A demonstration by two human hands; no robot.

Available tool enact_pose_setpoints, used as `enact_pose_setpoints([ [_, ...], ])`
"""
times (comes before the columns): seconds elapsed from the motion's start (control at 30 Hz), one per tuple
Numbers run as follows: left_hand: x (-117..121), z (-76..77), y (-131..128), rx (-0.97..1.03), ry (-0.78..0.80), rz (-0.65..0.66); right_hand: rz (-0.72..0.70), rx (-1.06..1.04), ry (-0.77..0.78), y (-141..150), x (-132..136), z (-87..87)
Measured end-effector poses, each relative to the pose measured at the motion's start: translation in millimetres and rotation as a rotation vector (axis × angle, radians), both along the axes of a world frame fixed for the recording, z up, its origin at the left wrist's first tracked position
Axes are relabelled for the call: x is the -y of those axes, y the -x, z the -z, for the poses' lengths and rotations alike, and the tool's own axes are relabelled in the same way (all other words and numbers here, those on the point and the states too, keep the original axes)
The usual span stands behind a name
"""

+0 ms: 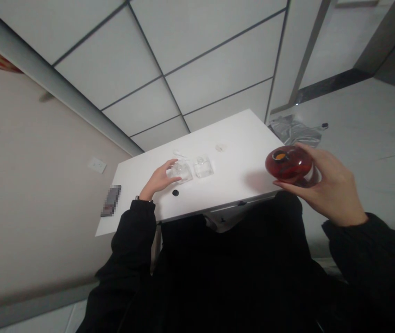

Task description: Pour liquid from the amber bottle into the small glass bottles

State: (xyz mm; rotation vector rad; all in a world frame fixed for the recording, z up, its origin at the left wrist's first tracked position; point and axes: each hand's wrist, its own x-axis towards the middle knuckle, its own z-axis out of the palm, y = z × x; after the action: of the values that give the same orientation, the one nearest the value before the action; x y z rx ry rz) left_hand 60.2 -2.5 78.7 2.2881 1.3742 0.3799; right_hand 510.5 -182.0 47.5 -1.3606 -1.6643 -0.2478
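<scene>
**Item 1, R hand** (327, 187): grasping a round red glass bottle (289, 164), fingers wrapped around the body, holding it up off the tabletop, just past the R edge of the white table (241, 155). Orange-centred top is facing up and far; cannot tell if it is capped. R forearm is angling in from the R in a black sleeve (357, 252), wrist bent.

**Item 2, L hand** (159, 180): reaching far across the table, fingers partly curled on a clear glass bottle (180, 172); firmness of hold cannot be told. L arm is extending from the near L in a black sleeve (131, 233).

**Also on table:** 2nd clear glass bottle (203, 166) standing just R of the 1st, small black round cap (175, 192) lying near the near edge, small pale item (220, 147) towards far side.

**Risks:** red bottle is hanging over the floor, so a slipping grip could drop and break it. Clear bottles are standing close together, so a careless L-hand nudge could knock them together. Cap is sitting near the edge, so a bump could send it rolling off.
</scene>
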Motion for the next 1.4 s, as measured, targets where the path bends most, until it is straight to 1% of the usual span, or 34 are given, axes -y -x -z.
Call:
enact_pose_setpoints([
  [0.17,-10.1,11.1,-4.4,0.039,0.026,0.040,0.012,0.008,0.011,4.7,2.3,-3.6],
  [0.33,-15.5,19.6,-6.7,0.036,0.032,0.068,0.036,0.012,0.003,9.7,4.7,-5.9],
  [0.53,-20.4,25.4,-6.3,0.061,0.044,0.096,0.034,-0.001,0.050,11.8,8.2,-5.4],
  [0.7,-20.2,26.5,-7.7,0.068,0.047,0.088,0.014,-0.018,0.115,15.8,8.6,-2.6],
  [0.83,-11.3,25.0,-4.0,0.050,0.004,0.090,-0.022,-0.051,0.142,26.0,4.7,3.5],
  [0.97,5.9,26.4,3.4,-0.016,-0.032,0.076,-0.054,-0.088,0.200,37.3,-5.0,11.2],
  [1.13,34.1,32.0,1.5,-0.047,-0.071,0.129,-0.128,0.012,0.228,56.2,-22.3,11.7],
  [1.23,48.1,28.6,-0.3,-0.046,-0.063,0.154,-0.158,0.093,0.242,70.7,-33.0,8.4],
  [1.3,50.1,21.7,4.6,-0.001,-0.087,0.167,-0.173,0.147,0.238,80.5,-40.6,6.1],
  [1.33,47.6,17.9,9.6,0.038,-0.113,0.153,-0.177,0.171,0.233,85.5,-44.7,5.1],
  [1.4,34.8,13.1,23.8,0.132,-0.181,0.067,-0.186,0.205,0.218,95.5,-53.2,2.9],
])
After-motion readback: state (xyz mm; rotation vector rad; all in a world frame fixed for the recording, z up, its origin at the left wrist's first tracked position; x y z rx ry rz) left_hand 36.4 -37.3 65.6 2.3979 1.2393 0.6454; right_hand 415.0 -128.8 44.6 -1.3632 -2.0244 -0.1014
